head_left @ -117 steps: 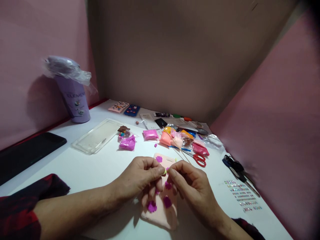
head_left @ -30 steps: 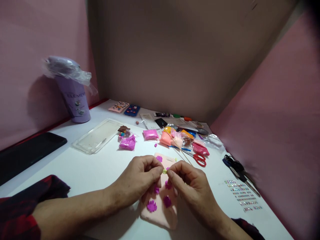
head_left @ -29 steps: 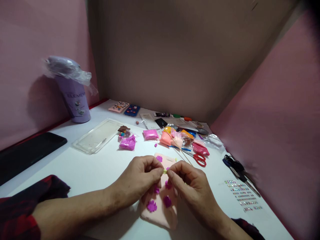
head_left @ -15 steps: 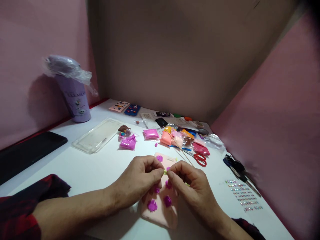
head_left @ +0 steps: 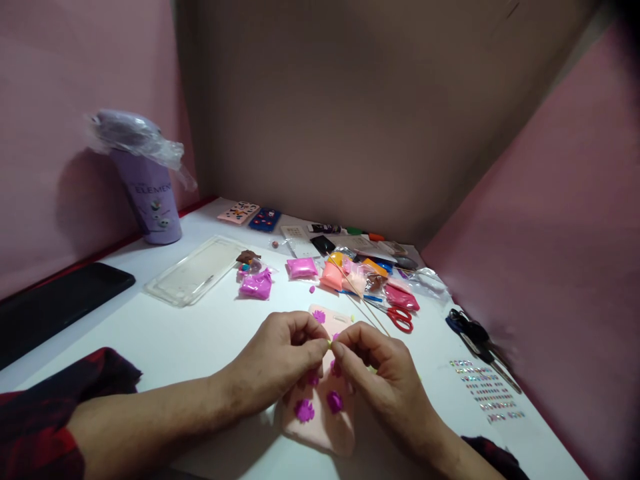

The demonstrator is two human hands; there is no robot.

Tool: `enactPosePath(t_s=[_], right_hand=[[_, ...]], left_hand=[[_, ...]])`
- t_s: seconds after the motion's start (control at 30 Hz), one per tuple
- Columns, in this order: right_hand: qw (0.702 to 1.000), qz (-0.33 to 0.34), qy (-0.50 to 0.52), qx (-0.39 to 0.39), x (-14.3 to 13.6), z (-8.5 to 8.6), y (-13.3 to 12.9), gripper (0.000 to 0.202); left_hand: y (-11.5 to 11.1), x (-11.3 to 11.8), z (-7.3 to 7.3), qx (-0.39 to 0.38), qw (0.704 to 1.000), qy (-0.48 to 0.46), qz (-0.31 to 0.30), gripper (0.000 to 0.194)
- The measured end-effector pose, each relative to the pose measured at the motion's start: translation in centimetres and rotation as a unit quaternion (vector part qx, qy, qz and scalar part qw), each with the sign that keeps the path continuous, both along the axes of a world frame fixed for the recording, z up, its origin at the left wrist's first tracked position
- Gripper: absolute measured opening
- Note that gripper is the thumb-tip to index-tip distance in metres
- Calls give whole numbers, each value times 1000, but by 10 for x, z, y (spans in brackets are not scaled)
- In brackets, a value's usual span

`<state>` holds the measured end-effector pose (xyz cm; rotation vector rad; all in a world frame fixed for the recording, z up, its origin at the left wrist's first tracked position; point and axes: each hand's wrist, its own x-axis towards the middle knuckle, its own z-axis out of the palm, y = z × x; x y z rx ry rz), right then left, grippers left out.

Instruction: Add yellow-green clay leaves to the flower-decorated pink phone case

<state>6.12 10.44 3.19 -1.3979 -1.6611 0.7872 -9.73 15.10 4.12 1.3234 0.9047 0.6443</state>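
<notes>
Fingertip to fingertip, my left hand (head_left: 280, 357) and my right hand (head_left: 383, 367) pinch a tiny piece of yellow-green clay (head_left: 330, 343) between them, mostly covered by the fingers. Below them lies a phone case coated in pale peach clay (head_left: 320, 433). Purple clay flowers sit on it, one at the lower left (head_left: 305, 410), another at the lower right (head_left: 335, 402) and one at the top (head_left: 319, 317). My hands partly hide others. A small purple clay bit (head_left: 312, 289) rests on the table beyond the case.
Behind the case are pink clay packets (head_left: 302, 268), wooden sticks (head_left: 370, 310) and red-handled scissors (head_left: 400, 319). To the left stand a clear case (head_left: 195, 273), a black phone (head_left: 65, 303) and a purple tumbler (head_left: 150, 193). Rhinestone stickers (head_left: 487, 392) lie at right.
The yellow-green clay shows less between my fingertips, which have drawn slightly closer together. Everything else stays in place.
</notes>
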Motion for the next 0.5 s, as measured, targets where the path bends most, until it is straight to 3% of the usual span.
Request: enactPosePath(t_s=[0.27, 0.5], right_hand=[[1000, -3, 8, -8, 2, 1, 0, 20], [996, -1, 76, -47, 3, -2, 3, 22]], left_hand=[[2, 0, -1, 3, 1000, -14, 4, 13], [1, 0, -5, -37, 998, -39, -16, 23]])
